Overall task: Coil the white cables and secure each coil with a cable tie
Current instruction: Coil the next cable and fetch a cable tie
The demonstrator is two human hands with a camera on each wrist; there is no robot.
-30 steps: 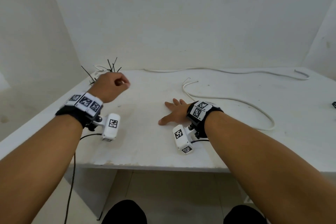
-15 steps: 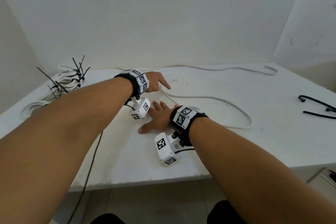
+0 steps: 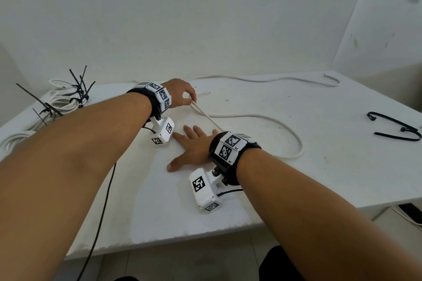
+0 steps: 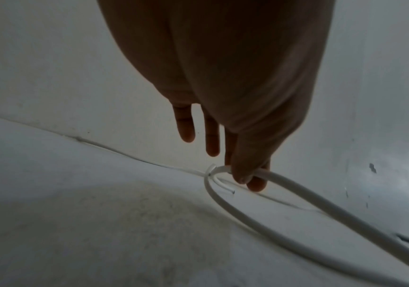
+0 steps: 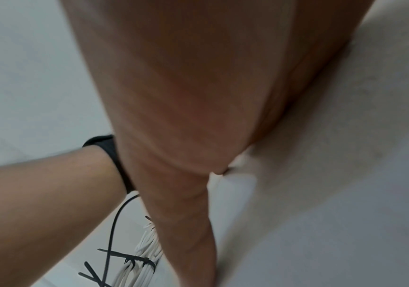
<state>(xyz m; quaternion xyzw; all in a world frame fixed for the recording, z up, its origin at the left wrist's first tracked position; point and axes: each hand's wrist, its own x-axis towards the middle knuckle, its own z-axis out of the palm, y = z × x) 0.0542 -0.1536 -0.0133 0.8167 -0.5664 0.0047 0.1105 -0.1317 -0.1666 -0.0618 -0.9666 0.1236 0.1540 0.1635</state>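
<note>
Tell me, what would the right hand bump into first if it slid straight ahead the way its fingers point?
Probably the left wrist camera, which sits just beyond the right hand's fingertips on the table; the gap's depth is unclear.

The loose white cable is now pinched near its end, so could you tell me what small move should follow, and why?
Probably the left hand should lift the cable end towards the flat right hand to start a loop, since the cable lies uncoiled across the table.
</note>
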